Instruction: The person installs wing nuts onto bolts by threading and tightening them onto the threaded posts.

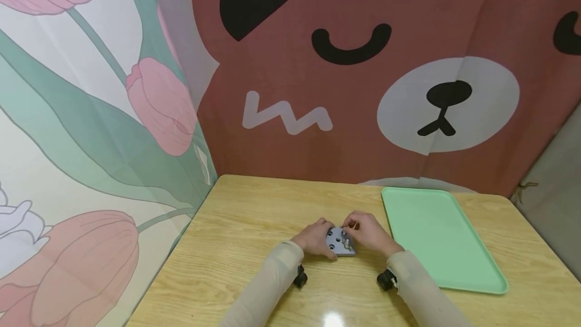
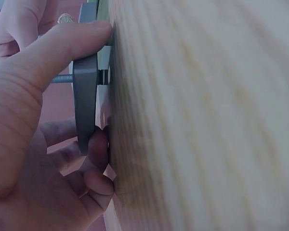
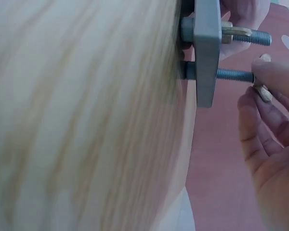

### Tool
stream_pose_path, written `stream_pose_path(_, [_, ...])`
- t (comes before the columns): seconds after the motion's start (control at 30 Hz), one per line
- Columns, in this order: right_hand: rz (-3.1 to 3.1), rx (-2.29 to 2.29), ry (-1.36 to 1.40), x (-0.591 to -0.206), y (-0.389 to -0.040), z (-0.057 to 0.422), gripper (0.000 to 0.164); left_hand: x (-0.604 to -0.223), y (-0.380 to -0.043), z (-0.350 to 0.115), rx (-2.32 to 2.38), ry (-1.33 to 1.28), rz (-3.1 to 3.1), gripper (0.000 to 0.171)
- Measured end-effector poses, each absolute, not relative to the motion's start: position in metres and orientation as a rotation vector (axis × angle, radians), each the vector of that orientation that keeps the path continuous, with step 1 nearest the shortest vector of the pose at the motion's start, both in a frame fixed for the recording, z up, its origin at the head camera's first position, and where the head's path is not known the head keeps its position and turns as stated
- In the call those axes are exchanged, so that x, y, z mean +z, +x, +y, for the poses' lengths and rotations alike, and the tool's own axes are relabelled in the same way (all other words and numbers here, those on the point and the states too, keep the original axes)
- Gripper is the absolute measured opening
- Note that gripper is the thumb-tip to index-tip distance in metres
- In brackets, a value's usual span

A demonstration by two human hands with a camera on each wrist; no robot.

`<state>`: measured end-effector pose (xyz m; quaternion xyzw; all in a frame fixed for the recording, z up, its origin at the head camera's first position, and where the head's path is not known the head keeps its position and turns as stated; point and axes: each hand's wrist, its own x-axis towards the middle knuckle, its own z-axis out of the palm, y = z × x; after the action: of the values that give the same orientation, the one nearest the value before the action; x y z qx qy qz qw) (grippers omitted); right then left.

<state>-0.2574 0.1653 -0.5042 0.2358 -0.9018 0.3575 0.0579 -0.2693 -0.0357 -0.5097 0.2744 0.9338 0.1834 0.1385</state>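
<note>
A grey metal plate [image 1: 337,249] with round holes stands close over the table, bolts through it and their heads on the underside [image 3: 187,30]. My left hand [image 1: 315,238] grips the plate by its edges, thumb along the near side and fingers at the far side. On the right part of the plate, my right hand [image 1: 369,231] pinches a wing nut [image 3: 265,94] at the tip of an upright bolt [image 3: 235,75]. Beside it, another wing nut [image 3: 237,32] sits low on a second bolt [image 3: 259,38], near the plate's face.
A light green tray [image 1: 447,241] lies on the right side of the wooden table [image 1: 245,216]. Behind the table hangs a cloth with a bear print [image 1: 354,155], and a tulip-print cloth [image 1: 104,165] hangs at the left.
</note>
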Motion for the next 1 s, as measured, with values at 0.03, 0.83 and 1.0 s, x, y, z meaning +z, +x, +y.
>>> stream_pose_path(0.03, [-2.74,1.088,0.695,-0.5049,-0.2573,0.1651,0.005,-0.5099,-0.2688,-0.0356,0.532,0.793,2.701,0.079])
stream_pose_path(0.83, [-2.765,0.999,0.798,-0.504,-0.2602,0.1605,0.013,-0.5102,-0.268,-0.0338,0.475,0.814,2.727,0.082])
stream_pose_path(1.0, [-2.738,1.042,0.793,-0.5042,-0.2603,0.1602,0.01,-0.5092,-0.269,-0.0343,0.458,0.818,2.738,0.083])
